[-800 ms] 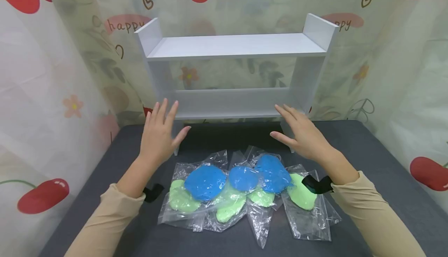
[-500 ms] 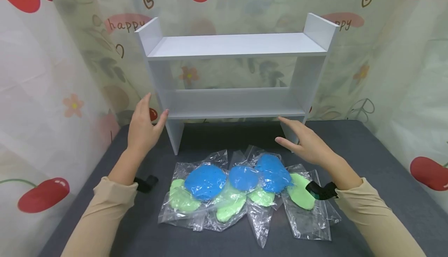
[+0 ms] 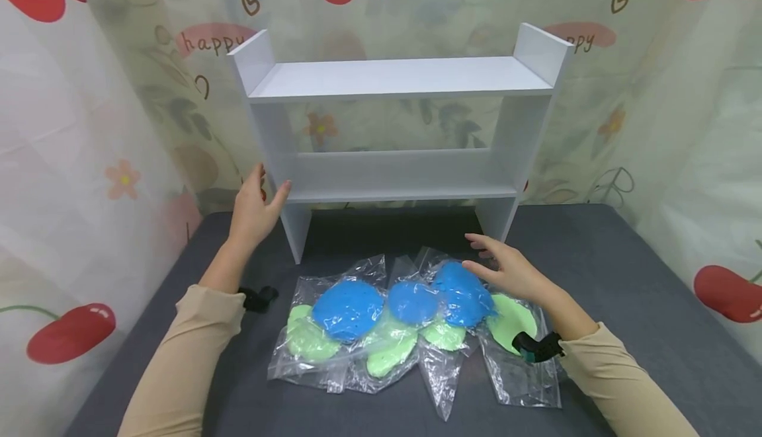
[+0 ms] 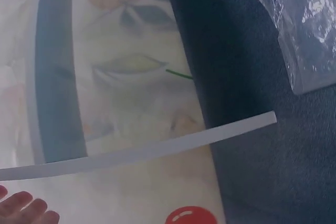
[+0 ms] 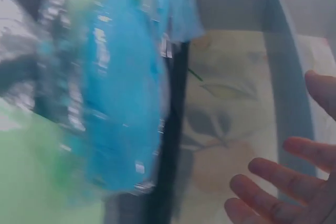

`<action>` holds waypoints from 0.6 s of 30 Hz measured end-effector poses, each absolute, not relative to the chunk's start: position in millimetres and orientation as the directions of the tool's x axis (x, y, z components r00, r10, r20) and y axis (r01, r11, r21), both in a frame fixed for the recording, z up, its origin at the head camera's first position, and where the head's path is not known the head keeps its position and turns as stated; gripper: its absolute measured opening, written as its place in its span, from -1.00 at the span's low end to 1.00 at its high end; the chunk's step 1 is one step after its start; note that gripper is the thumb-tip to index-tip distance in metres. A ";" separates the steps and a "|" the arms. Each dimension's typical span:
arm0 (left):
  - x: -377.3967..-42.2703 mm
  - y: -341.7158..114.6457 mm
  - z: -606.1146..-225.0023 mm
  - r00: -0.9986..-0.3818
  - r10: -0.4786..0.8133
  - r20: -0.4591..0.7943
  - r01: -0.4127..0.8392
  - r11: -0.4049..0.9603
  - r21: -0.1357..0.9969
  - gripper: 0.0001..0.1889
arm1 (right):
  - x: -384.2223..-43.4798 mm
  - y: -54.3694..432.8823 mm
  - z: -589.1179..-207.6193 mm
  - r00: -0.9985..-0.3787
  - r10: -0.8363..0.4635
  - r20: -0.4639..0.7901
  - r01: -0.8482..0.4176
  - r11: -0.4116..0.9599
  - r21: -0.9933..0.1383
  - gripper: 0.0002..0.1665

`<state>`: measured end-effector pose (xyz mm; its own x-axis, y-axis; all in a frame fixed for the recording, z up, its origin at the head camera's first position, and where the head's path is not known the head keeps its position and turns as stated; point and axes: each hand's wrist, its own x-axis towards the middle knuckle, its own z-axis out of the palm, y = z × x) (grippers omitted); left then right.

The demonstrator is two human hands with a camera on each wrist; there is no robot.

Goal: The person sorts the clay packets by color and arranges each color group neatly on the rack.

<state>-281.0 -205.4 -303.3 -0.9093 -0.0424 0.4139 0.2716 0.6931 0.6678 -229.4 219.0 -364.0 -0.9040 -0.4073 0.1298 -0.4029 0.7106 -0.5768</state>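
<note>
A white two-tier shelf [image 3: 393,79] stands at the back of the table. My left hand [image 3: 253,212] is beside its left side panel, thumb apart from the fingers; whether it touches the panel I cannot tell. In the left wrist view only the fingertips [image 4: 29,208] show, below the panel's edge. My right hand [image 3: 506,270] hovers with loosely bent fingers at the right end of a row of clear plastic bags, holding nothing. Inside the bags are flat blue lumps [image 3: 348,310] and light green lumps [image 3: 510,323] of a soft-looking material.
The dark grey tabletop [image 3: 369,417] runs back to a patterned cloth backdrop [image 3: 393,7], with cloth on both sides too. A thin cord [image 3: 613,182] hangs at the back right. Black wrist straps sit at both cuffs.
My left hand has shifted left and turned thumb-inward beside the shelf's side panel. My right hand has come down and nearer, from in front of the shelf to over the bags.
</note>
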 end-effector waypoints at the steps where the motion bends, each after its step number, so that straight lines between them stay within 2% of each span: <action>1: -282.9 -205.5 -304.9 -0.910 -0.040 0.412 0.278 0.678 0.680 -0.25 | -229.4 219.3 -367.9 -0.907 -0.404 0.115 -0.390 0.709 -0.588 -0.24; 9: -294.1 -204.7 -317.7 -0.908 -0.020 0.419 0.326 0.596 0.734 -0.39 | -228.8 224.2 -384.1 -0.927 -0.374 0.024 -0.308 0.724 -0.618 -0.22; 18: -297.8 -200.9 -324.0 -0.920 -0.053 0.388 0.294 0.561 0.774 -0.48 | -228.3 228.4 -395.1 -0.927 -0.357 -0.116 -0.199 0.728 -0.656 -0.08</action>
<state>-297.8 -200.9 -324.0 -0.9201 -0.0526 0.3881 0.2943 0.5608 0.7739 -228.3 228.4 -395.1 -0.9268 -0.3574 -0.1155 -0.1988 0.7278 -0.6563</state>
